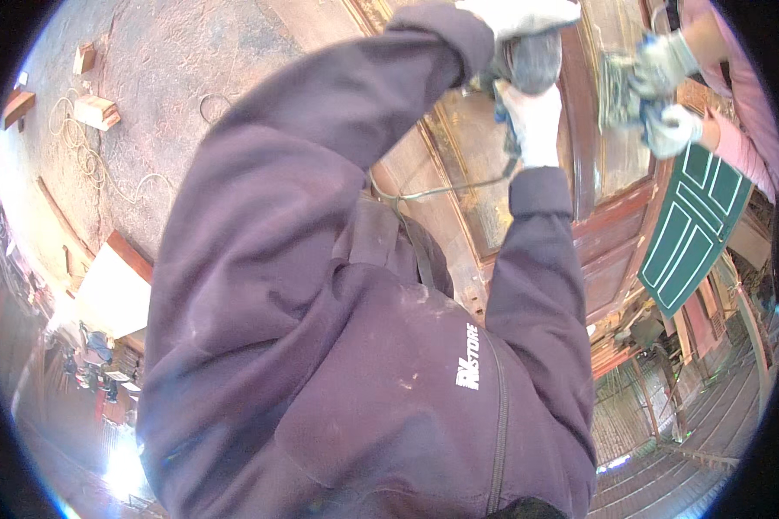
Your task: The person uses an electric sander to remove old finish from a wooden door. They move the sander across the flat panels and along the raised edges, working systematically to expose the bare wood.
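Observation:
White gloves cover both of my hands. My left hand (528,14) is closed on the top of a corded power tool (535,64) with a rounded dark grey body, possibly a sander or grinder. Just below, my right hand (535,121) grips the tool's other end, beside a blue-green part. The tool is over a brown wooden door (583,112) with framed, worn panels; whether it touches the surface I cannot tell. A cord (459,188) trails from it back towards my body. My arms and jacket hide much of the near area.
To the right, a co-worker's gloved hands (664,67) hold a blurred tool (617,91) on the same door. A green panelled door (697,229) with white lines stands beyond. On the floor at left lie wood blocks (96,112), a coiled cord (86,160) and a white board (112,285).

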Tool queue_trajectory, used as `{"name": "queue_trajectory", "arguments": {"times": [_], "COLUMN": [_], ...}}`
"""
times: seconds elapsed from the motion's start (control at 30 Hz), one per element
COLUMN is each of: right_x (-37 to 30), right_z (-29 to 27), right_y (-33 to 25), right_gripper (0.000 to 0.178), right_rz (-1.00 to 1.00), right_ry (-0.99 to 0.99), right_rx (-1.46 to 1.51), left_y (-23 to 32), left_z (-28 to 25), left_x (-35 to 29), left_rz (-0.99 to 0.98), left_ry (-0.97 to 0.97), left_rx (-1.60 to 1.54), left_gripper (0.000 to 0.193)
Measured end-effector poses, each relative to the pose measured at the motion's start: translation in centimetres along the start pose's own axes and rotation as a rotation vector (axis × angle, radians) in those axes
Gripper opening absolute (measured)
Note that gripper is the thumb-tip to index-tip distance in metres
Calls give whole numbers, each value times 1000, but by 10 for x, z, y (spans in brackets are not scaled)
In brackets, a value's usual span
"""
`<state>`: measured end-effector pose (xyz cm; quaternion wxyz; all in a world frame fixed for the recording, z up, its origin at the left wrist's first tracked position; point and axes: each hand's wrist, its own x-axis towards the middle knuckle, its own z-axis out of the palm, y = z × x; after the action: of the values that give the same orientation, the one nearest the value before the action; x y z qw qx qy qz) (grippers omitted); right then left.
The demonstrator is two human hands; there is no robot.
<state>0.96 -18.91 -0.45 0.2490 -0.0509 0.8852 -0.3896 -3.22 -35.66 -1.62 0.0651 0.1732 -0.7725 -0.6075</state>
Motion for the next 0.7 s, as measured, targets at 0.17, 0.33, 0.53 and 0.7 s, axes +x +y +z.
{"name": "queue_trajectory", "arguments": {"times": [0.17, 0.33, 0.53, 0.7], "right_x": [4, 17, -4, 42], "right_z": [2, 23, 4, 2], "right_y": [-3, 3, -10, -15], "right_gripper": [17, 64, 25, 31], "right_rz": [-36, -71, -51, -124], "right_ry": [-17, -72, -67, -57], "right_rx": [-41, -69, -75, -38], "left_y": [-5, 5, 5, -9], "left_z": [-3, -43, -16, -22], "left_x": [3, 0, -18, 30], "left_rz": [10, -50, -18, 52], "left_ry": [36, 52, 69, 150], "left_rx": [-23, -25, 34, 39], "left_gripper": [42, 41, 41, 43]}}
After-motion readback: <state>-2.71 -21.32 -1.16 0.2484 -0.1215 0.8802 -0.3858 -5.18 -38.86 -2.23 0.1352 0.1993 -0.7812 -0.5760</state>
